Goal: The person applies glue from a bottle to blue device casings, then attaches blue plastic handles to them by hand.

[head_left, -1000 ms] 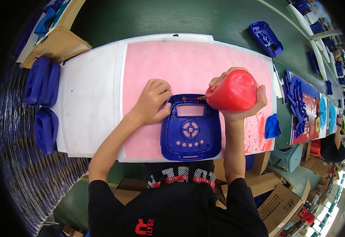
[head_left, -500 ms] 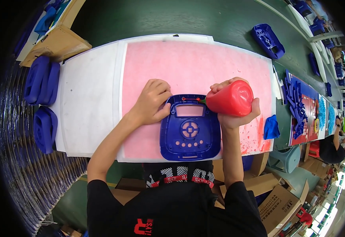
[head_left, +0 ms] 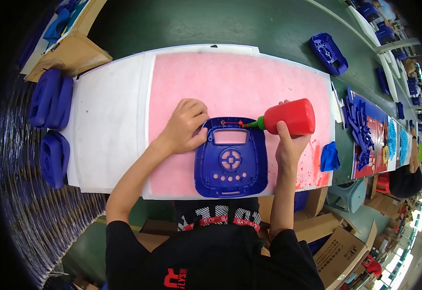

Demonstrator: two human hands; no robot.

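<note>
A blue plastic housing (head_left: 206, 166) lies on the pink sheet, with a rectangular window, a round grille and a row of small holes. Red material runs in a short line along its far edge. My right hand (head_left: 290, 145) grips a red squeeze bottle (head_left: 293, 117), held nearly sideways. The bottle's green nozzle (head_left: 255, 123) points left, its tip at the right end of that red line. With curled fingers, my left hand (head_left: 186, 125) holds the housing at its far left corner, thumb against the edge.
Red smears mark the right part of the pink sheet (head_left: 240, 72), where a blue cloth (head_left: 330, 156) lies. More blue housings (head_left: 51, 99) are stacked at the left edge. One blue housing (head_left: 328, 53) sits beyond the table, far right. Cardboard boxes (head_left: 339, 249) stand below right.
The red bottle has swung from base-up toward me to nearly level, its base now to the right. Its green nozzle has come into full view. My left hand stays at the housing's corner.
</note>
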